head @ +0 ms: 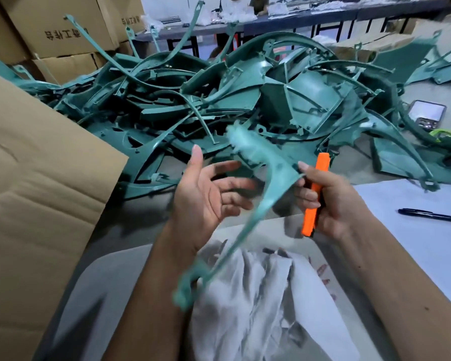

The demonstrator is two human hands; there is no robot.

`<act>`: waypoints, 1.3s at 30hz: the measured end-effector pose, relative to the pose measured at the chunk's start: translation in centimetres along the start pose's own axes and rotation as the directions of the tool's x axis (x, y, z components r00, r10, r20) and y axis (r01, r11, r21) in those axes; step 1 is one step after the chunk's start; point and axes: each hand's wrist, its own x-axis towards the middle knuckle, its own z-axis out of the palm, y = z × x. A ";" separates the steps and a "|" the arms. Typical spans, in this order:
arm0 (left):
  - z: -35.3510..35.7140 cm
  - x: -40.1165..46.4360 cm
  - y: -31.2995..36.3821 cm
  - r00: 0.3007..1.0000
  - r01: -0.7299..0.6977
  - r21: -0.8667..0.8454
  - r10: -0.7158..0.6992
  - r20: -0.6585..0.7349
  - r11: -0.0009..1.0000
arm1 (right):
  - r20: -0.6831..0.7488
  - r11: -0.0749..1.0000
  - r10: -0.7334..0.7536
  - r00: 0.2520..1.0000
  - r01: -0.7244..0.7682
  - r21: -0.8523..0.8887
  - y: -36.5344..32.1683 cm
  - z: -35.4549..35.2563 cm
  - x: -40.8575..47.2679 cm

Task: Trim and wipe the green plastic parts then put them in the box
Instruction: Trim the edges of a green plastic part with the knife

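Observation:
A long curved green plastic part [261, 162], blurred by motion, hangs between my hands, its lower end reaching down over a white cloth [266, 295] on my lap. My right hand [326, 201] grips an orange utility knife [313, 196] and pinches the part's edge with thumb and fingertip. Just left of the part, my left hand [206, 194] is spread palm up, fingers relaxed, holding nothing. Behind them a big heap of green plastic parts [245, 95] covers the table. The brown cardboard box [37, 191] stands at the left.
A black pen [431, 215] lies on white paper at the right. A phone [426, 114] sits beyond the heap at the right. Stacked cardboard cartons [57, 29] stand at the back left, and a dark workbench [284, 22] runs along the back.

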 end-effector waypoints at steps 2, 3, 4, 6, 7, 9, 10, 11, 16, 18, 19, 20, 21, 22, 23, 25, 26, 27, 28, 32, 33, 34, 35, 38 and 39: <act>0.0 -0.4 0.0 0.997 0.030 0.028 -0.032 0.070 0.999 | -0.001 0.994 0.023 1.000 -0.023 -0.108 0.1 0.3 -0.4; 0.2 -0.5 -0.1 0.993 0.059 0.008 -0.059 0.098 0.998 | 0.003 0.988 0.020 1.000 -0.020 -0.152 0.2 0.5 -0.6; 0.5 -0.6 -0.2 0.991 0.089 -0.025 -0.086 0.104 0.996 | -0.003 0.982 0.005 1.000 -0.005 -0.187 0.3 0.6 -0.8; 0.6 -0.6 -0.4 0.997 0.081 -0.001 -0.081 0.019 0.997 | -0.043 0.974 -0.058 0.997 0.047 -0.220 0.5 0.9 -1.0; 0.6 -0.6 -0.4 0.998 0.050 0.049 -0.048 -0.039 0.998 | -0.067 0.971 -0.104 0.992 0.086 -0.225 0.6 0.9 -1.0; 0.7 -0.7 -0.3 0.995 -0.010 0.117 0.021 -0.095 0.993 | -0.123 0.951 -0.207 0.970 0.170 -0.258 0.7 1.0 -0.9; 0.6 -0.7 -0.3 0.994 -0.032 0.114 0.043 -0.103 0.993 | -0.157 0.935 -0.258 0.953 0.206 -0.288 0.7 0.9 -0.8; 0.6 -0.7 -0.2 0.992 -0.051 0.084 0.060 -0.111 0.995 | -0.189 0.918 -0.306 0.933 0.236 -0.318 0.7 0.8 -0.7; -0.3 0.1 0.2 0.959 -0.121 -0.102 0.090 -0.268 0.987 | -0.080 0.726 -0.453 0.888 0.315 -0.611 0.2 0.2 -0.9; -0.4 0.1 0.3 0.952 -0.140 -0.114 0.101 -0.290 0.984 | 0.066 0.430 -0.507 0.859 0.318 -0.845 0.6 0.0 -0.7; -0.5 0.1 0.3 0.955 -0.152 -0.145 0.108 -0.277 0.978 | 0.140 0.238 -0.529 0.837 0.305 -0.922 0.9 0.1 -0.7; -0.5 0.0 0.3 0.959 -0.163 -0.180 0.112 -0.260 0.970 | 0.193 0.080 -0.544 0.817 0.280 -0.957 1.1 0.2 -0.7; -0.6 0.0 0.2 0.963 -0.171 -0.206 0.118 -0.244 0.964 | 0.223 -0.011 -0.553 0.803 0.261 -0.965 1.4 0.3 -0.7; -0.7 0.0 0.2 0.963 -0.176 -0.213 0.123 -0.239 0.961 | 0.240 -0.052 -0.558 0.794 0.256 -0.965 1.5 0.5 -0.7; -0.7 0.1 0.2 0.962 -0.181 -0.214 0.128 -0.240 0.960 | 0.252 -0.071 -0.558 0.790 0.257 -0.964 1.6 0.6 -0.7; -0.8 0.1 0.1 0.959 -0.189 -0.212 0.134 -0.251 0.959 | 0.277 -0.098 -0.559 0.781 0.270 -0.958 1.6 0.4 -0.6; -0.7 0.1 0.1 0.956 -0.184 -0.202 0.127 -0.264 0.962 | 0.289 -0.108 -0.556 0.779 0.277 -0.955 1.6 0.3 -0.5; -0.6 0.1 0.2 0.952 -0.174 -0.186 0.116 -0.283 0.967 | 0.295 -0.110 -0.549 0.782 0.282 -0.953 1.5 0.3 -0.5; -0.5 0.0 0.3 0.947 -0.166 -0.178 0.107 -0.302 0.970 | 0.300 -0.101 -0.540 0.786 0.294 -0.951 1.4 0.2 -0.5; -0.2 0.1 0.5 0.933 -0.204 -0.201 0.128 -0.338 0.958 | 0.359 -0.042 -0.527 0.771 0.398 -0.916 1.1 0.2 -0.9; -0.2 0.1 0.6 0.928 -0.211 -0.199 0.132 -0.348 0.957 | 0.380 -0.035 -0.525 0.762 0.426 -0.904 1.0 0.2 -1.1; -0.2 0.0 0.6 0.924 -0.220 -0.200 0.138 -0.358 0.955 | 0.403 -0.021 -0.520 0.753 0.461 -0.887 0.9 0.3 -1.3; -0.1 0.0 0.7 0.918 -0.237 -0.208 0.148 -0.368 0.949 | 0.429 -0.001 -0.512 0.744 0.499 -0.867 0.8 0.5 -1.5; -0.2 -0.3 1.0 0.902 -0.279 -0.262 0.159 -0.401 0.924 | 0.494 0.064 -0.462 0.737 0.583 -0.810 0.1 0.7 -2.2; -0.2 -0.3 1.1 0.896 -0.290 -0.280 0.158 -0.414 0.915 | 0.513 0.091 -0.440 0.737 0.605 -0.791 -0.1 0.8 -2.5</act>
